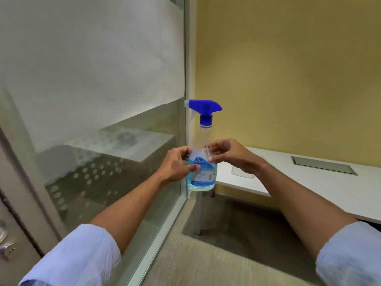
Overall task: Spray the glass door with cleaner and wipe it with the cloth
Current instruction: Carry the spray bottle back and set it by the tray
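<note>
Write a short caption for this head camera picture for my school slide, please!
Both hands, left and right, hold a blue-topped spray bottle upright beside the glass door.

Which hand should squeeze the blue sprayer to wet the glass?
Probably the right hand. It grips the spray bottle higher, nearer the blue trigger head, whose nozzle already points left at the glass door. The left hand holds the body lower and can steady it.
</note>
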Tool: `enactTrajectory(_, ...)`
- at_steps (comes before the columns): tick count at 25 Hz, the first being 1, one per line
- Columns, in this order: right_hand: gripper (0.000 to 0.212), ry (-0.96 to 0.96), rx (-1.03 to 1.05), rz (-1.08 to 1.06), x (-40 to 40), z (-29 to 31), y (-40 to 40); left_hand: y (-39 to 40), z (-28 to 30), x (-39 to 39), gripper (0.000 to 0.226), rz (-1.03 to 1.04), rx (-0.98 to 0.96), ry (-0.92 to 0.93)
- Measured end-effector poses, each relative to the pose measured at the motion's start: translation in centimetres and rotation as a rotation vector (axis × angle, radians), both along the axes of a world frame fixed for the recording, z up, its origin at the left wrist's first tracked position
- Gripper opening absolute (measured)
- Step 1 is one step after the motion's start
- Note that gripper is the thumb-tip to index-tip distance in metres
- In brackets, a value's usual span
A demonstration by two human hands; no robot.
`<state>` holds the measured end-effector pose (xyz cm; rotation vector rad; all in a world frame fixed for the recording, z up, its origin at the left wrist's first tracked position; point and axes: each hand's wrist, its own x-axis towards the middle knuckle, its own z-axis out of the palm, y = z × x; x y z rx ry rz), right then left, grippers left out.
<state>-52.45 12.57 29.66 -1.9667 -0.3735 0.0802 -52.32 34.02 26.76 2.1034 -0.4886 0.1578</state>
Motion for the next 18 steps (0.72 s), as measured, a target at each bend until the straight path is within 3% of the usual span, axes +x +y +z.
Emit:
enactTrajectory(9, 0.036, -0.080, -0.079, -0.241, 11.4, -3.2, -8.4, -9.1, -2.3, 16.6, 0.040, -0.235, -0.042, 0.071)
enactTrajectory(18, 0.034, -0.025, -0.135, -0.427, 17.6, -7.1, -20.0, -21.2, -5.9, 25.6, 0.038, -0.385, -0.072, 0.149)
